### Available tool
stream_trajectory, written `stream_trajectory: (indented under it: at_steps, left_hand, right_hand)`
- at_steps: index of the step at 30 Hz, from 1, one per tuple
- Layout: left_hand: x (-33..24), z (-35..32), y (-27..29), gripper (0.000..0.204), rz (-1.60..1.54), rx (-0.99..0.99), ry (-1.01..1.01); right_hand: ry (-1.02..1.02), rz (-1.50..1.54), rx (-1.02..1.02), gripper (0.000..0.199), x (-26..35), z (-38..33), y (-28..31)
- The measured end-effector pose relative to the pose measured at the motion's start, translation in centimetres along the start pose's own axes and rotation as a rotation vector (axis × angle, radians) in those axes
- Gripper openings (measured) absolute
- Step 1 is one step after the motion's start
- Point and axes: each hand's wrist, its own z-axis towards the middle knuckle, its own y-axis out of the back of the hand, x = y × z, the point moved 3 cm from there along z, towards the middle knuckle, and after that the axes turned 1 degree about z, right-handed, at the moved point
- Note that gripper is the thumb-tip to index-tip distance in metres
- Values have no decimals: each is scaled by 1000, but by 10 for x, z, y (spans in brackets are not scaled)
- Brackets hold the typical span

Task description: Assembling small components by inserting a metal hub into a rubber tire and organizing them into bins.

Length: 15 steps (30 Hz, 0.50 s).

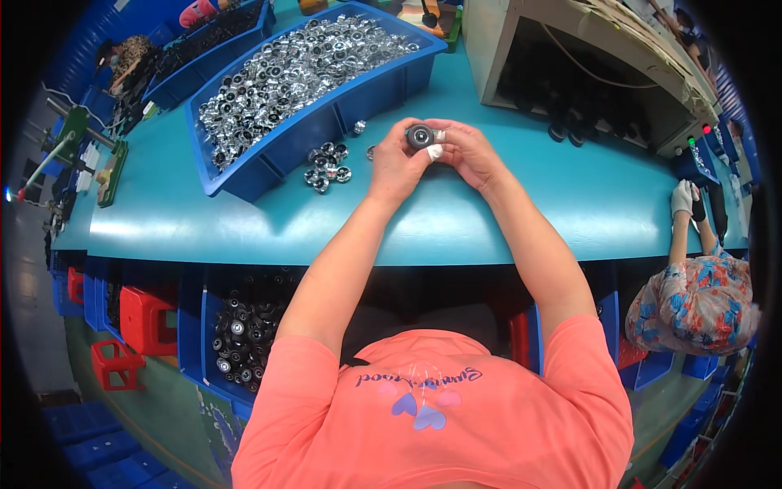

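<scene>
Both my hands meet over the turquoise table, holding a small round black part [420,137] with a silvery centre. My left hand [392,165] grips its left side, with the fingers curled behind it. From the other side my right hand [470,156] closes on the same part; white coverings wrap its thumb and a finger. A small pile of shiny chrome round parts [327,166] lies to the left of my hands. Another chrome piece [359,127] sits by the bin, and one more is partly hidden beside my left hand.
A large blue bin [326,122] heaped with chrome parts stands at the far left. A box-shaped machine [494,49] with a dark opening is at the far right, black round parts [567,133] before it. Below the left edge is a blue crate [191,326] of black parts. A gloved co-worker [692,301] sits right.
</scene>
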Motion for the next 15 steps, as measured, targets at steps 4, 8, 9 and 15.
stream_trajectory:
  at_steps: [4,8,9,15]
  left_hand:
    - [-2,-2,0,45,22,-21,-26]
    - [-5,-1,4,43,282,-92,-183]
    - [-5,-1,4,42,288,-92,-167]
    - [0,-2,7,39,382,-98,-190]
  right_hand:
    - [15,-7,-18,38,1,0,-1]
    - [46,-12,-15,37,-1,-1,-1]
    - [52,-10,-14,36,-1,0,0]
    - [92,-64,-7,32,-2,-2,-5]
